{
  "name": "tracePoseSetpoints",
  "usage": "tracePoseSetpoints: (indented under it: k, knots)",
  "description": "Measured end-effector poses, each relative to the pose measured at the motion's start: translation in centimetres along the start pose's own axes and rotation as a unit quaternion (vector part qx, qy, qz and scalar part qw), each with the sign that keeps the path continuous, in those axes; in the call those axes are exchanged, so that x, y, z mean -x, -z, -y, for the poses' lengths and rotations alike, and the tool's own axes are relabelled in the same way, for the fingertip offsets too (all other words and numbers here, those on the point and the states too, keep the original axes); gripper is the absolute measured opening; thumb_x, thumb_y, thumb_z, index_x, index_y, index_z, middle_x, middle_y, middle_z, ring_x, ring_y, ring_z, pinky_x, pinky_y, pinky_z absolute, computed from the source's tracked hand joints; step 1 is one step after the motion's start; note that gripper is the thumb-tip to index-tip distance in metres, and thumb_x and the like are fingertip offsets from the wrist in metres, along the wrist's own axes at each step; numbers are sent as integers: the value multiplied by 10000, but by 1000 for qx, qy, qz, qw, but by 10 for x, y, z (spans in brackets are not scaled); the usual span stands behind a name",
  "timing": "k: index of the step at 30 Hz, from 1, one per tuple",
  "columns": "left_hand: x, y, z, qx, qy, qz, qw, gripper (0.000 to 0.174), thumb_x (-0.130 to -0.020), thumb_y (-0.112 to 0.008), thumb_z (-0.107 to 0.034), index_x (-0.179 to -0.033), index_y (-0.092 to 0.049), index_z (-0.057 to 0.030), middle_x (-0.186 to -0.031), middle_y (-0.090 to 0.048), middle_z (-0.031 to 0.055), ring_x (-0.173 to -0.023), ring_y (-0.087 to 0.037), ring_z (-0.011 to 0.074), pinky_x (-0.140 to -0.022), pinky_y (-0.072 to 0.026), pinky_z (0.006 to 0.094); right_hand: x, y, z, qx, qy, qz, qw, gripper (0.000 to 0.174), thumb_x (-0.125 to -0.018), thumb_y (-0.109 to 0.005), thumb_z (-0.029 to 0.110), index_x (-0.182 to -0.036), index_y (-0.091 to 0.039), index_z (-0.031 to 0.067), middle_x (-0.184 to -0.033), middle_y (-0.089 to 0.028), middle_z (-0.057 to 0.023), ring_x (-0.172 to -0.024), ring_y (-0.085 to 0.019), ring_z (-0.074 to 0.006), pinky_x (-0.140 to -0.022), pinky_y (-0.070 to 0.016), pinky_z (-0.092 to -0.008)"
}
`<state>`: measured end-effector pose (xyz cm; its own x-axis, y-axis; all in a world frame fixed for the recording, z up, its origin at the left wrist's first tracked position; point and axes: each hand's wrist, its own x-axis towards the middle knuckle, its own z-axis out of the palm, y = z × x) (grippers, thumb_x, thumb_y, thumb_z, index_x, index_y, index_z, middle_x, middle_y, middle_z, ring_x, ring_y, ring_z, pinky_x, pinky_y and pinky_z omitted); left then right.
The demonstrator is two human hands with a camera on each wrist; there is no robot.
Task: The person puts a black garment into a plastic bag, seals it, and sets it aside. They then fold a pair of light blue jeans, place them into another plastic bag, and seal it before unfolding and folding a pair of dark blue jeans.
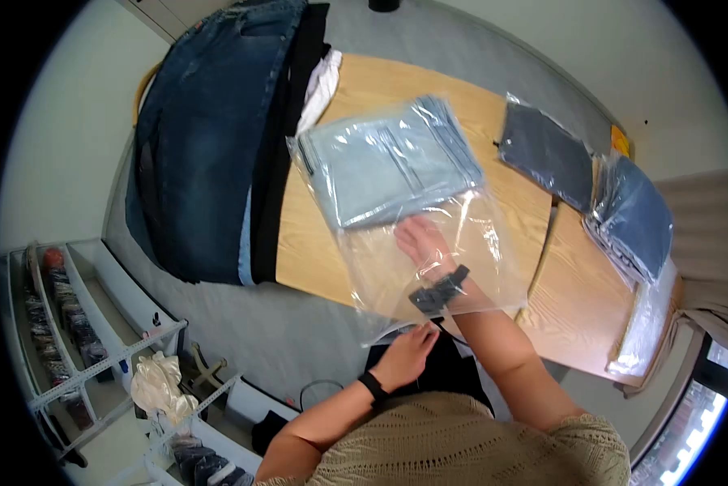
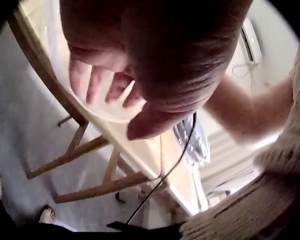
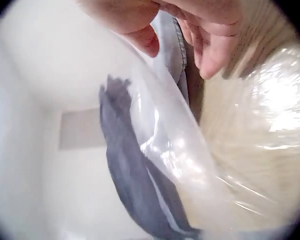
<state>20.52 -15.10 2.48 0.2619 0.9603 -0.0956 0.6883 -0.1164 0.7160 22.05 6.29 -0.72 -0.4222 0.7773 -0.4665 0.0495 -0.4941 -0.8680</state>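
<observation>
Light blue folded jeans (image 1: 392,162) lie in a clear plastic bag (image 1: 477,243) on the wooden table. The bag's mouth faces the person. My right hand (image 1: 424,243) reaches inside the bag, fingers at the near edge of the jeans. In the right wrist view, a wide gap shows between thumb and fingers of the right hand (image 3: 190,25), with pale denim (image 3: 170,45) beyond. Close to the body, my left hand (image 1: 407,356) holds the bag's lower rim. From the left wrist, the bag's edge crosses by the fingers of the left hand (image 2: 160,65).
A tall pile of dark jeans (image 1: 210,146) stands at the table's left, with white cloth (image 1: 322,89) beside it. Bagged dark garments (image 1: 546,154) and bagged blue jeans (image 1: 635,215) lie on the right. Shelves (image 1: 104,373) with packed items stand at lower left. A cable (image 2: 177,167) hangs near the left wrist.
</observation>
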Motion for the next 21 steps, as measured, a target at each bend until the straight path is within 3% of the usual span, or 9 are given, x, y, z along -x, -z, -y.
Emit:
tracePoseSetpoints:
  k: [1, 3, 5, 6, 8, 11, 14, 17, 21]
  knots:
    - [6, 4, -2, 43, -22, -55, 997, 345, -774, -568, -96, -1104, -558, 4, -1105, -561, 168, -1053, -543, 327, -829, -457, 405, 36, -4, 18, -167, -90, -15, 982, 314, -879, -590, 181, -1122, -513, -2, -822, -616, -109, -819, -604, -209, -757, -470, -339]
    - [16, 56, -20, 175, -4, 21, 984, 164, -783, -595, -107, -924, -600, -24, -902, -603, 135, -869, -604, 283, -694, -479, 388, 88, 31, 13, 153, 28, 151, 976, 225, -881, -585, 156, -1060, -589, 20, -941, -633, -90, -900, -602, -182, -794, -477, -311]
    - [39, 85, -25, 151, 7, -85, 985, 75, -785, -616, -107, -806, -589, -41, -783, -582, 105, -707, -585, 264, -610, -475, 357, 149, 64, 28, 299, 186, 266, 897, 196, -840, -608, 68, -1032, -631, 35, -973, -657, -89, -889, -617, -161, -774, -492, -298]
    - [47, 94, -23, 130, 89, -134, 978, 115, -790, -622, -131, -770, -563, -34, -761, -564, 110, -696, -566, 280, -613, -461, 362, 171, 73, 61, 221, 5, 304, 927, 168, -804, -614, 5, -969, -647, 8, -914, -663, -104, -829, -632, -168, -740, -505, -298]
    - [55, 102, -10, 100, 247, -243, 933, 190, -793, -643, -175, -740, -541, -23, -741, -547, 111, -691, -542, 283, -628, -445, 359, 190, 109, 92, 187, -9, 294, 937, 116, -796, -588, -27, -884, -660, -9, -877, -664, -91, -787, -629, -152, -717, -508, -287]
    - [52, 72, 41, 41, 293, -413, 861, 308, -814, -663, -270, -758, -544, 8, -759, -565, 83, -714, -530, 222, -644, -429, 336, 175, 160, 96, 206, 47, -30, 977, 126, -846, -555, 84, -834, -627, -18, -783, -628, -52, -721, -567, -111, -682, -444, -218]
    - [60, 36, 74, 307, 455, -298, 781, 358, -846, -638, -350, -797, -555, -5, -767, -574, 35, -697, -514, 157, -610, -408, 279, 130, 199, 62, 198, 59, -182, 961, 253, -885, -612, 222, -960, -581, -18, -836, -584, -26, -782, -524, -78, -693, -416, -207]
    - [60, 47, 68, 450, 433, -84, 777, 285, -886, -588, -371, -869, -563, -88, -780, -568, -25, -688, -518, 86, -659, -426, 236, 109, 223, 45, 25, -158, -27, 987, 210, -882, -617, 247, -834, -593, 44, -706, -554, -1, -572, -483, -62, -513, -410, -183]
    - [72, 48, 49, 452, 433, -134, 768, 252, -877, -598, -350, -823, -561, -107, -715, -539, -28, -650, -487, 61, -596, -383, 203, 112, 227, 24, 26, -245, -32, 969, 172, -870, -634, 195, -777, -585, 59, -660, -539, 4, -515, -490, -61, -458, -434, -183]
